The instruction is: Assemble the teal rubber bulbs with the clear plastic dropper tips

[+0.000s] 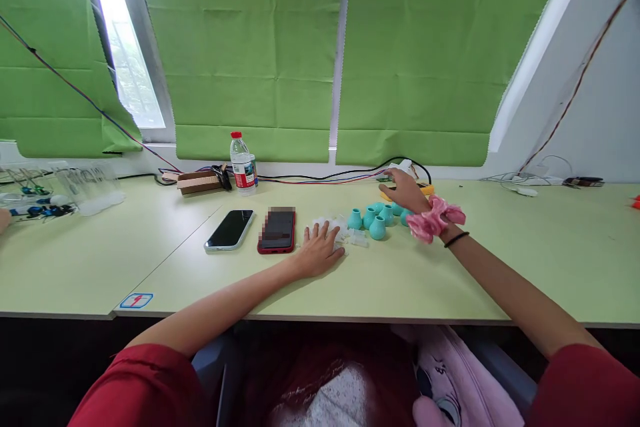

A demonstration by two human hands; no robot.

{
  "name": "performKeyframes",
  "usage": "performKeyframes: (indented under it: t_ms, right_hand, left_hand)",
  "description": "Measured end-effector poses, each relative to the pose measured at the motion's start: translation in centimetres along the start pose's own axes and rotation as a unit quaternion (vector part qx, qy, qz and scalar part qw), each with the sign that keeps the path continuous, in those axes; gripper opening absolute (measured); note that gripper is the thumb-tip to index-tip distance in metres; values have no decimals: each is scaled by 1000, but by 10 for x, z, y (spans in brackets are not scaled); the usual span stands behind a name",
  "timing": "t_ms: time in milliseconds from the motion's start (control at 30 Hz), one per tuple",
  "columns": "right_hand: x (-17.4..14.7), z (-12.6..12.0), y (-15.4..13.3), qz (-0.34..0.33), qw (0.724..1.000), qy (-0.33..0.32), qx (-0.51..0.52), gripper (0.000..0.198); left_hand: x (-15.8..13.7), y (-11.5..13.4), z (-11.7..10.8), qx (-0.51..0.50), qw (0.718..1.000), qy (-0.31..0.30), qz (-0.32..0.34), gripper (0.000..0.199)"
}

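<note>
My left hand (pixel 320 250) lies palm down on the table, fingers spread over a pile of small clear plastic pieces (pixel 358 237). Part of that pile is hidden under it. To its right stand several small teal vase-shaped pieces (pixel 377 228) in a loose group. Beyond them reaches my right hand (pixel 406 191), its fingers apart, with a pink scrunchie and a black band at the wrist. Just by this hand are a yellow object (pixel 427 189), partly covered, and a crumpled white item (pixel 404 167). I see nothing held in either hand.
Two phones, one pale-edged (pixel 230 230) and one red-cased (pixel 277 230), lie left of my left hand. A red-capped bottle (pixel 244 167) and a brown cardboard box (pixel 201 182) stand behind. Cables (pixel 320 179) run along the back edge. Clear containers (pixel 90 188) sit far left.
</note>
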State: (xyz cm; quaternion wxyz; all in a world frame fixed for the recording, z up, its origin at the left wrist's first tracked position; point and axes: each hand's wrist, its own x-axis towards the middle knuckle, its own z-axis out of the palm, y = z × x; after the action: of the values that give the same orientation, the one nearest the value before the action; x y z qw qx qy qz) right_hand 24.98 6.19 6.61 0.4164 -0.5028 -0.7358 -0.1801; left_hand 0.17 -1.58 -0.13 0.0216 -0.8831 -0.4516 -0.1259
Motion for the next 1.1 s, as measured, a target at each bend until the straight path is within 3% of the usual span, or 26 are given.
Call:
performKeyframes:
  t_ms: [67,133,200,367,600,700,1100]
  right_hand:
    - [-13,2,-30,-67,997,3,36,28]
    - [-33,10,-61,-179,979,-66,67,27]
    - [-51,22,-84,-235,961,-129,62,28]
    - [-70,50,-91,-178,962,-189,87,36]
    - [-69,62,-81,-170,957,-233,40,41]
    - [-68,64,-80,-164,957,-237,27,41]
    - [-65,54,-76,-87,961,-252,77,33]
  left_hand:
    - [2,-1,1,-12,1000,0,-8,60]
    - [4,-2,2,-22,1000,-4,-13,64]
    - [6,-3,4,-22,1000,-5,-11,66]
    - [10,-8,12,-2,1000,14,-13,66]
    - [13,-11,14,0,999,24,-47,59]
    - [13,-13,16,10,998,31,-53,54]
    - [13,-15,11,2,1000,5,22,51]
